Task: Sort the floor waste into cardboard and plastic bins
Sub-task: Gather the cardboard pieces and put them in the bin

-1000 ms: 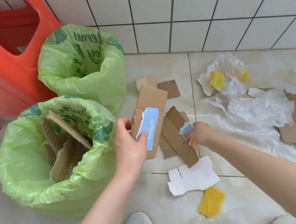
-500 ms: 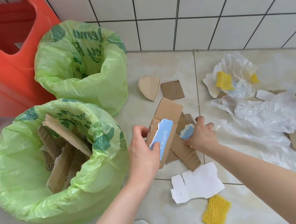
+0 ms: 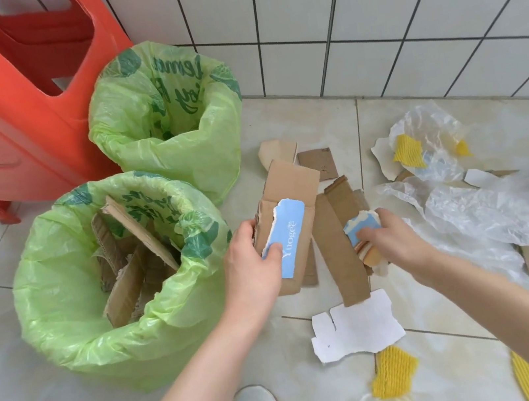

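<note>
Cardboard-collecting step, judged mid-way; near bin (image 3: 59,267) lower left is already holding brown cardboard, far bin (image 3: 126,125) above it looking empty; left hand (image 3: 253,271) at centre is gripping a torn brown cardboard piece (image 3: 292,185) with a blue label under the thumb; right hand (image 3: 391,242) beside it is clutching a small blue-and-tan scrap (image 3: 361,230); next move probably calls for swinging both left over the near bin; clear plastic film (image 3: 486,206) is lying at right.

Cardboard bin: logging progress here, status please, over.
Left hand grips blue-labelled cardboard. Right hand holds small torn scrap. Cardboard bin partly filled, beside left hand. Path unobstructed.
</note>
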A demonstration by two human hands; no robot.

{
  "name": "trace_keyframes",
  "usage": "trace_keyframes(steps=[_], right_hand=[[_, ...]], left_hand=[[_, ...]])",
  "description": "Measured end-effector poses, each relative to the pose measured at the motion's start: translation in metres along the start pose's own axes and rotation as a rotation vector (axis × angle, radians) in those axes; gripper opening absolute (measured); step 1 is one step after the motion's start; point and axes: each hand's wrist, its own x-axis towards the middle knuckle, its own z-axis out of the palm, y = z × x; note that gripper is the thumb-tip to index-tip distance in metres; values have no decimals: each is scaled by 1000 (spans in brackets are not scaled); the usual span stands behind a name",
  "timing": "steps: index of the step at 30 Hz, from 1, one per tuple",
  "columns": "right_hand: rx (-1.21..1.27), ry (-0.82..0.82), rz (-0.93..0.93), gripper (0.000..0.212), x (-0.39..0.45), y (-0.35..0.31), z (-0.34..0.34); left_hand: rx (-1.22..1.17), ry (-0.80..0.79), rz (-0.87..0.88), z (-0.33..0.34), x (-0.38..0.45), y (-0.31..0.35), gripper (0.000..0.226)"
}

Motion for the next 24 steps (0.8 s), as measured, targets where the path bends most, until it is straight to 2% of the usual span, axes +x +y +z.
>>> trace_keyframes(steps=[7,8,10,12,14,17,20,24], right_hand=[[141,119,-251,9,-62,-67,-24],[175,116,-286,4,-70,-78,-23],[248,81,-340,11,-86,-104,-18],[279,18,-374,9,-96,-127,-7],[273,-23,-413,16,-101,-146,6],[212,-77,-509,9,-106,-170,30],[101,-131,-588,20,-110,-188,52],[55,-130,-652,14,-109,-206,73]], left_hand=[[-199,151,114,-62,-13,51,23],[-235,172,128,-73,-13,56,23],[-309,228,147,-94,-14,63,25],[-344,303,167,-114,-13,65,25],[-361,393,193,-130,-12,63,23],[-361,533,232,-153,-13,57,20],[-336,653,266,-172,-11,45,22],[-364,786,229,-193,-5,29,24]])
